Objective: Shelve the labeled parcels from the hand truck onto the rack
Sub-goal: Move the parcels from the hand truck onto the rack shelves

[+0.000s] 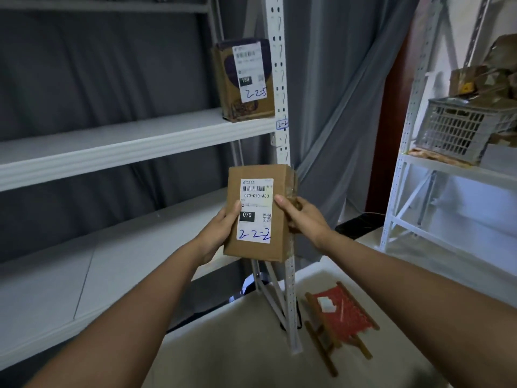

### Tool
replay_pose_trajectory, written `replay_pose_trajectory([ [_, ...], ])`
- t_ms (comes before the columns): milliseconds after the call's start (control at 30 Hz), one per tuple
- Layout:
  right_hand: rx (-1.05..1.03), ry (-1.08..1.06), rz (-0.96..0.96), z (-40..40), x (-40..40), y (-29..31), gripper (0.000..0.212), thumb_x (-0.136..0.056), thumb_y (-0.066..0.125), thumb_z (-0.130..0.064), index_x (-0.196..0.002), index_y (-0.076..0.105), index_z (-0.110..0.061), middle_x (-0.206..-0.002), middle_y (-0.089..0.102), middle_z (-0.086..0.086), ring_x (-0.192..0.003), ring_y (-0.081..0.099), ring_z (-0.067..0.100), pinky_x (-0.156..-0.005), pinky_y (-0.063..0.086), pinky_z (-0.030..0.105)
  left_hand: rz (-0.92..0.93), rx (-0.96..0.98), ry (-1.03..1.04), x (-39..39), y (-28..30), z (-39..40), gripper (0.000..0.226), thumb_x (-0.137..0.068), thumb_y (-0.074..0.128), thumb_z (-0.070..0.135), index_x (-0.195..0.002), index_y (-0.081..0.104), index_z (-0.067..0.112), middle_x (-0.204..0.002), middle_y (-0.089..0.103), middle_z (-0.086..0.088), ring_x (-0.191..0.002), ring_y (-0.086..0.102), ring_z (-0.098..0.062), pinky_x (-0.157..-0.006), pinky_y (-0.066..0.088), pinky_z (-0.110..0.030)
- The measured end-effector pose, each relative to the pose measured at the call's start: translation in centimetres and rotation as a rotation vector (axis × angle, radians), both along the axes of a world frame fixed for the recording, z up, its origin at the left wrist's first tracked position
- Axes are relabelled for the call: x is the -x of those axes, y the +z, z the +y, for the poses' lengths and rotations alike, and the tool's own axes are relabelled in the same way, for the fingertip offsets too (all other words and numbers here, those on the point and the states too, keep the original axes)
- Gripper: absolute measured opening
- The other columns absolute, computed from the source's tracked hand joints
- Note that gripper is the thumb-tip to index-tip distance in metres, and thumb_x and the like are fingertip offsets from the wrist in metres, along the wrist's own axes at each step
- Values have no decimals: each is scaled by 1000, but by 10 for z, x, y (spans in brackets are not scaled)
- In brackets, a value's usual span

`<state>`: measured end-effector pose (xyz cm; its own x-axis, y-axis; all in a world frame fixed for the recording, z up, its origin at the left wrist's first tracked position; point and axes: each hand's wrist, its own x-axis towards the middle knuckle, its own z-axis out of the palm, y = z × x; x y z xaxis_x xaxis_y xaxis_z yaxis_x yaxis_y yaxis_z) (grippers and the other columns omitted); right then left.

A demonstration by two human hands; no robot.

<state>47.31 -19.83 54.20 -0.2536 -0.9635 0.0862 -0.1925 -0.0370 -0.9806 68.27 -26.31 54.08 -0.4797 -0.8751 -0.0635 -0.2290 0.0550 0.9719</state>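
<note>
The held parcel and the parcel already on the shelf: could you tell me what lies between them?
In the head view, only the shelf's white front edge crosses between the held parcel and the shelved parcel.

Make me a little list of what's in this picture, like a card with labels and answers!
held parcel: brown box, handwritten 2-2-2 on its label
left hand: grips the box's left edge
right hand: grips the box's right edge
shelved parcel: upright on the shelf, marked 2-2-5
post tag: reads 2-2
floor: small red folding chair
other rack: grey crate with boxes
</note>
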Motion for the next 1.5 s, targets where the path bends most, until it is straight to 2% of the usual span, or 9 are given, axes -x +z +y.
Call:
replay_pose_trajectory([
  [133,62,94,5,-18,-8,40,89,-58,62,-86,-123,60,-26,-109,71,-7,-99,68,10,-90,57,39,111,-4,12,-13,39,-6,64,-87,39,74,-140,44,38,-129,65,7,-117,63,-16,-103,46,-43],
  [400,141,289,70,-50,-9,123,108,-57,55,-92,-144,40,-29,-127,63,-6,-120,58,18,-99,48,47,304,14,154,-14,111,-17,60,-88,39,71,-131,58,33,-117,71,-3,-105,69,-24,-84,58,-41],
  [500,226,237,120,-61,-4,155,102,-66,54,-85,-148,34,-29,-135,54,-7,-127,51,19,-106,42,50,347,93,186,-8,139,-20,58,-91,35,70,-127,61,31,-114,72,-2,-99,71,-22,-72,61,-37],
  [667,357,173,176,-92,9,189,71,-83,69,-55,-141,47,-20,-121,63,-4,-118,57,16,-105,46,42,387,295,336,-13,170,-39,69,-85,44,75,-137,50,29,-126,67,-1,-109,68,-22,-89,56,-43],
  [800,487,149,470,-106,12,207,54,-88,72,-26,-137,52,-14,-122,61,1,-105,61,14,-87,47,19,408,381,506,-18,189,-49,82,-76,49,82,-138,42,28,-118,70,5,-103,70,-16,-89,55,-42],
  [900,569,108,802,-115,13,221,54,-89,70,-27,-138,50,-16,-135,56,3,-119,56,20,-101,47,38,394,416,541,-23,204,-58,84,-73,51,84,-137,43,29,-114,71,8,-103,70,-15,-95,52,-45],
  [1000,595,48,1045,-122,13,238,51,-90,66,-31,-137,49,-21,-134,56,2,-123,52,23,-100,45,45,389,456,567,-27,218,-65,80,-76,50,81,-136,43,28,-113,71,8,-103,69,-12,-96,52,-42],
  [1233,598,-58,1267,-146,8,262,47,-92,63,-33,-134,48,-20,-136,53,2,-127,45,25,-104,39,46,370,475,609,-36,239,-97,78,-79,48,79,-137,35,29,-105,71,9,-99,68,-11,-92,51,-35],
  [1500,542,-157,1406,-178,-6,274,44,-94,57,-31,-135,46,-19,-138,51,3,-129,43,27,-104,39,47,311,486,645,-50,241,-156,91,-78,45,81,-148,23,29,-121,62,3,-108,59,-17,-93,44,-36],
])
